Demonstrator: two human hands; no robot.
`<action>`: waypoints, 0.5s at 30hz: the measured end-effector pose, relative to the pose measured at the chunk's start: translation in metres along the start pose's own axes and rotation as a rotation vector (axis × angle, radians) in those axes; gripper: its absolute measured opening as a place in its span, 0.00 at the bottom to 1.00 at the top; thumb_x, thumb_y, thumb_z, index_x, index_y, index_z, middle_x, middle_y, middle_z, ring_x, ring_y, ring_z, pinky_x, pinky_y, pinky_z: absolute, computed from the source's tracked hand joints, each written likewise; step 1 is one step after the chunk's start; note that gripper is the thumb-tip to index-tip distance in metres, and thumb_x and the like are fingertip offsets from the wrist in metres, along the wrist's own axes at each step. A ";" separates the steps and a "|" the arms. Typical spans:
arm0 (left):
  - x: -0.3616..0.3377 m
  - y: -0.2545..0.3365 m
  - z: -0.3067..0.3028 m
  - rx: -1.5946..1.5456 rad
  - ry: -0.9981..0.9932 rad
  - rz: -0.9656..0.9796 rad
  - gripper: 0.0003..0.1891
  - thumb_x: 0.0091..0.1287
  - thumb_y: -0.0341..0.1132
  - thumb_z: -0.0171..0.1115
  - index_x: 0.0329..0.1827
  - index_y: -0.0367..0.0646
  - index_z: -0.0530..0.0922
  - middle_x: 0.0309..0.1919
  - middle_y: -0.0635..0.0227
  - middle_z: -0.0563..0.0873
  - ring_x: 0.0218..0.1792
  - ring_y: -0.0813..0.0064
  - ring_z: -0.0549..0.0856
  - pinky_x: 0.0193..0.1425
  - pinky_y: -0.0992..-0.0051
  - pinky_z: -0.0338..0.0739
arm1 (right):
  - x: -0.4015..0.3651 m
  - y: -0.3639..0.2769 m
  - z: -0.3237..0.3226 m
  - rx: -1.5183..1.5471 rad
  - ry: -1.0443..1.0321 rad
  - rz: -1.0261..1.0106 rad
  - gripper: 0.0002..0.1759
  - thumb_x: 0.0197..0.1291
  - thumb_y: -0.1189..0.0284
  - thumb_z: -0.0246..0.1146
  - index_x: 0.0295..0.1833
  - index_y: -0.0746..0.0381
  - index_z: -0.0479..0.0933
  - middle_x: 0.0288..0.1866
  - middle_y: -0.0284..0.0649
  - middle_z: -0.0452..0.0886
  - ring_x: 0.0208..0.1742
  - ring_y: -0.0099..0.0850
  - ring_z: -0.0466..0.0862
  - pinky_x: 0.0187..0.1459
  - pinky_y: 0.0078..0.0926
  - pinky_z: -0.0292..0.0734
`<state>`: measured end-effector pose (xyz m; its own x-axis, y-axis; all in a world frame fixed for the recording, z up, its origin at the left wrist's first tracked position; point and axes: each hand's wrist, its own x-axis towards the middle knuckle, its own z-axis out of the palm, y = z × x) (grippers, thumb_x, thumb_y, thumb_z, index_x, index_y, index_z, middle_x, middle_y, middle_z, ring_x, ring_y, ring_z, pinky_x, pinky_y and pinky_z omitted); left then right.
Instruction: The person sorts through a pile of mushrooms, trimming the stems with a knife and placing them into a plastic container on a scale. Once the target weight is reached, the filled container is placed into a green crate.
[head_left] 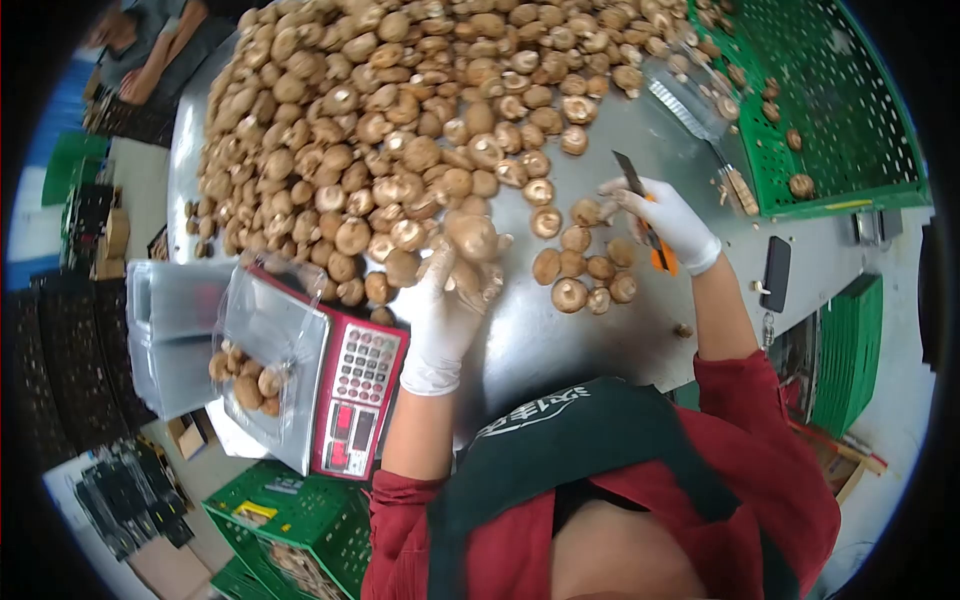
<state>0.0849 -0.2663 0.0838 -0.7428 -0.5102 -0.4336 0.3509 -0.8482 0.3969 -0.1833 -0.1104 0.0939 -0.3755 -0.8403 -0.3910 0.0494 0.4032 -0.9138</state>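
My left hand (438, 315), in a white glove, is closed around a few brown mushrooms (470, 236) at the near edge of the large mushroom pile (350, 130). In my gloved right hand (675, 228) is a utility knife (661, 258) with an orange and black handle. Its dark blade points up and away, towards the pile. Between my hands a small group of mushrooms (569, 294) lies on the metal table (520, 345). One mushroom (585, 212) sits right by my right fingertips.
A red scale (365, 365) bears a clear tray (300, 405) with several mushrooms; stacked clear trays (160, 340) stand beside it. At right are a green crate (870, 130), a wooden handle (740, 190) and a dark phone-like object (776, 272). Another person (150, 60) sits far left.
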 end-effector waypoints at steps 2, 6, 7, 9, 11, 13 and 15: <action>-0.010 0.007 -0.013 -0.093 -0.011 0.001 0.22 0.76 0.48 0.55 0.63 0.42 0.72 0.54 0.54 0.81 0.45 0.65 0.82 0.44 0.71 0.79 | -0.009 0.004 0.005 0.030 0.026 0.014 0.19 0.75 0.65 0.54 0.61 0.66 0.77 0.42 0.38 0.87 0.20 0.14 0.71 0.21 0.14 0.66; -0.031 0.013 -0.030 -0.035 0.102 0.153 0.20 0.77 0.47 0.53 0.62 0.41 0.72 0.49 0.55 0.83 0.40 0.67 0.81 0.42 0.72 0.77 | -0.019 0.024 0.002 -0.005 0.065 0.024 0.19 0.74 0.65 0.54 0.61 0.66 0.77 0.42 0.37 0.87 0.19 0.13 0.70 0.20 0.13 0.65; -0.041 0.019 -0.019 -0.098 0.208 0.154 0.20 0.77 0.46 0.53 0.60 0.40 0.73 0.47 0.56 0.82 0.40 0.67 0.81 0.42 0.72 0.76 | -0.022 0.027 0.002 0.029 0.057 0.029 0.18 0.74 0.66 0.55 0.60 0.65 0.77 0.43 0.38 0.87 0.18 0.14 0.71 0.19 0.14 0.65; -0.069 0.040 -0.036 -0.009 -0.207 0.170 0.19 0.79 0.46 0.51 0.63 0.42 0.73 0.53 0.63 0.82 0.43 0.70 0.83 0.41 0.71 0.77 | -0.027 0.031 -0.002 0.063 0.048 0.019 0.17 0.74 0.67 0.55 0.59 0.65 0.78 0.42 0.39 0.87 0.17 0.15 0.71 0.18 0.14 0.64; -0.112 0.060 -0.015 0.306 0.069 0.532 0.24 0.78 0.47 0.51 0.67 0.39 0.72 0.51 0.62 0.83 0.42 0.73 0.82 0.41 0.73 0.75 | -0.029 0.041 -0.008 0.069 0.075 0.014 0.17 0.74 0.67 0.55 0.59 0.65 0.77 0.42 0.40 0.87 0.17 0.15 0.70 0.17 0.14 0.63; -0.146 0.090 -0.022 0.693 0.401 0.903 0.24 0.76 0.47 0.56 0.66 0.39 0.73 0.53 0.63 0.81 0.46 0.74 0.82 0.50 0.74 0.78 | -0.030 0.046 -0.013 0.076 0.134 0.034 0.17 0.74 0.67 0.55 0.59 0.66 0.77 0.41 0.40 0.86 0.16 0.15 0.70 0.17 0.14 0.63; -0.168 0.123 -0.048 1.023 0.790 1.231 0.22 0.76 0.45 0.55 0.67 0.41 0.72 0.61 0.59 0.78 0.55 0.69 0.81 0.61 0.68 0.76 | -0.030 0.044 -0.009 0.072 0.137 0.051 0.17 0.74 0.67 0.55 0.59 0.66 0.77 0.40 0.40 0.86 0.17 0.15 0.70 0.17 0.15 0.64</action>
<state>0.2802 -0.2921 0.1664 0.1793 -0.9207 0.3466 -0.2494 0.2983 0.9213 -0.1781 -0.0639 0.0666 -0.4933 -0.7600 -0.4231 0.1361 0.4130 -0.9005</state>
